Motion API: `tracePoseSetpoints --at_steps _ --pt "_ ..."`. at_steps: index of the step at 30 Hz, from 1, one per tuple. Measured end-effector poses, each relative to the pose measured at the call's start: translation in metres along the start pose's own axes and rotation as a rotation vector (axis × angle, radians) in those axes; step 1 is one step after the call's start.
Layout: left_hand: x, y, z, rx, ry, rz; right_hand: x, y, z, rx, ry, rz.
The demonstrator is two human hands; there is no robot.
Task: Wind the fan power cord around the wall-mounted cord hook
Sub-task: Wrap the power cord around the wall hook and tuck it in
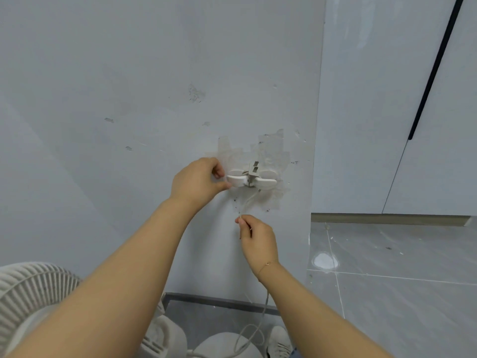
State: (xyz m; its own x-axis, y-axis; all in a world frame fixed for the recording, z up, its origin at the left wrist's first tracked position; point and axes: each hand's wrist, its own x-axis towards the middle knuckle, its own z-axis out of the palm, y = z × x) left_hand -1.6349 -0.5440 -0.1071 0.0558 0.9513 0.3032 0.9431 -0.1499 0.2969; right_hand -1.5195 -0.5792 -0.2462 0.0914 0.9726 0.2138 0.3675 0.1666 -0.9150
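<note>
White plastic cord hook (251,179) sits taped on the wall; your left hand (197,183) steadies its left wing, your right hand (255,237) pinches the power cord (249,200) just below. Keep it taut while looping.

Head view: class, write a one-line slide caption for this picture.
Left hand steadies the wall-mounted cord hook while the right hand pinches the fan power cord just below it.

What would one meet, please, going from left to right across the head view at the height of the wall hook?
Bare wall → left hand touching the hook's left wing → cord hook with taped patches behind it → wall corner → white panel → black strip.
</note>
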Motion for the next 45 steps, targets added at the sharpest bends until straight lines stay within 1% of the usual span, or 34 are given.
tracePoseSetpoints --at_steps 2,3,6,8,11,17,19,21,25,29,31,36,38,42,44,45 --pt "0.000 -0.004 0.001 0.015 -0.074 -0.045 0.005 -0.005 -0.002 -0.169 -0.018 -0.102" --pt "-0.001 -0.006 0.001 0.001 -0.106 -0.065 0.007 -0.008 -0.004 -0.229 -0.033 -0.124" --pt "-0.001 -0.007 0.003 -0.146 -0.182 -0.094 0.014 -0.014 -0.011 -0.317 -0.094 -0.135" --pt "-0.003 -0.006 0.002 -0.258 -0.264 -0.104 0.017 -0.017 -0.014 -0.321 -0.128 -0.148" --pt "-0.007 -0.005 0.004 -0.307 -0.387 -0.140 0.017 -0.021 -0.018 -0.298 -0.156 -0.162" --pt "-0.007 -0.001 0.010 -0.384 -0.412 -0.124 0.016 -0.028 -0.021 -0.248 -0.193 -0.193" --pt "-0.006 0.001 0.012 -0.349 -0.423 -0.090 0.016 -0.029 -0.022 -0.247 -0.194 -0.196" --pt "-0.003 0.003 0.015 -0.310 -0.433 -0.083 0.016 -0.029 -0.025 -0.248 -0.196 -0.183" --pt "0.001 0.008 0.021 -0.303 -0.457 -0.144 0.018 -0.027 -0.033 -0.241 -0.227 -0.114" --pt "0.006 0.010 0.023 -0.361 -0.458 -0.233 0.021 -0.023 -0.052 -0.155 -0.404 0.071" --pt "0.008 0.009 0.020 -0.400 -0.474 -0.268 0.022 -0.024 -0.064 -0.121 -0.448 0.119" --pt "0.009 0.002 0.011 -0.585 -0.406 -0.374 0.029 -0.038 -0.089 -0.049 -0.339 0.058" --pt "0.008 0.000 0.010 -0.669 -0.437 -0.415 0.029 -0.048 -0.095 -0.029 -0.328 0.021" --pt "0.011 -0.003 0.010 -1.008 -0.490 -0.599 0.028 -0.066 -0.099 -0.008 -0.341 -0.054" --pt "0.013 -0.002 0.009 -1.208 -0.490 -0.696 0.028 -0.072 -0.098 -0.041 -0.310 -0.114" --pt "0.013 -0.001 0.009 -1.266 -0.472 -0.722 0.029 -0.075 -0.097 -0.053 -0.280 -0.140"
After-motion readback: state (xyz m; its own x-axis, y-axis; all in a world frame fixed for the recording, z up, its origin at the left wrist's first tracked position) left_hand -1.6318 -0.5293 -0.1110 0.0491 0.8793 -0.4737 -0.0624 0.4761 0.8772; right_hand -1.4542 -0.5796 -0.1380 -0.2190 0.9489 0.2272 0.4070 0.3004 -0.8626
